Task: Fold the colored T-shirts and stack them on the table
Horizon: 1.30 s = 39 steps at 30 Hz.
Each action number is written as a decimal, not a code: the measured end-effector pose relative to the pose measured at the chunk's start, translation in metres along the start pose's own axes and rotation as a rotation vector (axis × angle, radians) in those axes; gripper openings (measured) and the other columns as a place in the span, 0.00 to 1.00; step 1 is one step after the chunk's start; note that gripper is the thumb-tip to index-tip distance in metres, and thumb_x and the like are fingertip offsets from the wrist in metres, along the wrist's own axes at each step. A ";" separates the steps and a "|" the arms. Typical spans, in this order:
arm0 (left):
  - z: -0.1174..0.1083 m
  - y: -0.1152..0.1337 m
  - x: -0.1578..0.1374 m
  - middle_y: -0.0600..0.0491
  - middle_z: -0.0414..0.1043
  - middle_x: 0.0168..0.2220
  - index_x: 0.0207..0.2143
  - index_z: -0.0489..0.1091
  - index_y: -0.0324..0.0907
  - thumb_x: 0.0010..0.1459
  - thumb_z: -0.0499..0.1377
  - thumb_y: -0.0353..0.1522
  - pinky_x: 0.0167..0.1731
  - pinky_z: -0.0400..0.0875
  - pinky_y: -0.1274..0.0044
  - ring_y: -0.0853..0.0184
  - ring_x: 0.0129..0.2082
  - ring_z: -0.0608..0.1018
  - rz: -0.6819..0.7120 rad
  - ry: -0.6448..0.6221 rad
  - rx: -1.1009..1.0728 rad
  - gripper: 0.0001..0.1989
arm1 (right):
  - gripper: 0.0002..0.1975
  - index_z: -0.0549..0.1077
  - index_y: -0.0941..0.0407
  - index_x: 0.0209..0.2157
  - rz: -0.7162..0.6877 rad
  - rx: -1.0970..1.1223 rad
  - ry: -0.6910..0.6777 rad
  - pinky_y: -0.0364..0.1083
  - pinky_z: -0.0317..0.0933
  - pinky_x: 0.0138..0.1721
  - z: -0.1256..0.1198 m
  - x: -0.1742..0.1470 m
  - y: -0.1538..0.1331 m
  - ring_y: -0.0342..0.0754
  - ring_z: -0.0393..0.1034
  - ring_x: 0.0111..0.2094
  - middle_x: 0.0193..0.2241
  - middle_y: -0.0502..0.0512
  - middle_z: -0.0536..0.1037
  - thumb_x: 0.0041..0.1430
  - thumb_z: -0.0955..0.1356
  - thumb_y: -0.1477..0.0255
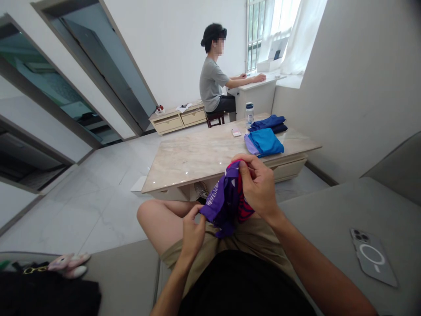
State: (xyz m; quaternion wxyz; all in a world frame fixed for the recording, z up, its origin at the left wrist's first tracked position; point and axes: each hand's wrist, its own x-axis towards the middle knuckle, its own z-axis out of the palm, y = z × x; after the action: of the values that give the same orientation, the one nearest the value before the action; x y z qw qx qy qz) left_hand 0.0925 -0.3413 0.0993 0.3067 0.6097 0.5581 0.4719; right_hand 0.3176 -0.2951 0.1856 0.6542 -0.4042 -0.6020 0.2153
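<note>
Above my lap hangs a crumpled purple and red cloth garment (222, 204) with white lettering; its exact kind cannot be made out. My left hand (194, 228) pinches its lower left corner between thumb and fingers. Higher up and to the right, my right hand (258, 182) is closed on the top edge, where red patterned fabric shows beside the purple. The cloth sags in loose folds between both hands. Just beyond my right hand, a folded bright blue garment (267, 141) lies on the marble-topped table (187, 156), partly over a lilac one (251, 145).
Dark blue folded clothes (269, 123), a bottle (249, 114) and a pink phone (236, 132) are on the table. A grey phone (375, 256) rests on the sofa at my right. Black fabric (49, 292) lies at my left. Another person (215, 81) sits at a white desk.
</note>
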 end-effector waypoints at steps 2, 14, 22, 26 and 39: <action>-0.028 0.010 0.019 0.53 0.78 0.31 0.36 0.76 0.44 0.66 0.61 0.45 0.37 0.72 0.74 0.62 0.34 0.77 -0.038 0.083 -0.068 0.15 | 0.18 0.79 0.51 0.46 -0.012 -0.002 0.042 0.47 0.71 0.36 -0.002 0.014 0.000 0.50 0.78 0.36 0.38 0.55 0.82 0.78 0.65 0.53; -0.133 0.089 0.113 0.55 0.67 0.26 0.28 0.68 0.45 0.69 0.56 0.45 0.32 0.67 0.76 0.65 0.30 0.69 0.219 0.246 0.323 0.19 | 0.20 0.79 0.51 0.43 -0.234 -0.245 -0.079 0.49 0.65 0.38 -0.014 0.102 0.014 0.52 0.72 0.31 0.32 0.53 0.81 0.76 0.65 0.51; -0.188 0.121 0.173 0.54 0.80 0.31 0.33 0.81 0.43 0.49 0.72 0.50 0.32 0.71 0.75 0.61 0.33 0.78 0.203 -0.111 0.522 0.20 | 0.27 0.83 0.55 0.36 -0.220 -0.258 -0.503 0.47 0.60 0.34 -0.008 0.177 0.013 0.50 0.70 0.31 0.29 0.51 0.80 0.59 0.74 0.43; -0.207 0.128 0.194 0.53 0.79 0.29 0.27 0.81 0.44 0.49 0.71 0.42 0.34 0.71 0.75 0.61 0.32 0.79 0.283 -0.034 0.702 0.11 | 0.20 0.84 0.54 0.29 -0.309 -0.446 -0.735 0.48 0.58 0.35 -0.006 0.207 0.019 0.50 0.69 0.29 0.24 0.50 0.78 0.53 0.78 0.50; -0.196 0.084 0.254 0.50 0.82 0.34 0.35 0.78 0.41 0.56 0.57 0.31 0.37 0.71 0.75 0.61 0.36 0.80 0.209 0.354 0.494 0.09 | 0.15 0.89 0.59 0.42 -0.190 -0.716 -0.108 0.54 0.68 0.49 0.003 0.246 0.099 0.60 0.78 0.41 0.39 0.66 0.85 0.61 0.70 0.70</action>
State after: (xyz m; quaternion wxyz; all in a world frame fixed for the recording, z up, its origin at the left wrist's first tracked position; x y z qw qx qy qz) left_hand -0.0725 -0.1409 0.3058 -0.0025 0.6284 0.6346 0.4499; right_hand 0.3801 -0.0476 0.2584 0.4559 -0.5378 -0.7074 -0.0497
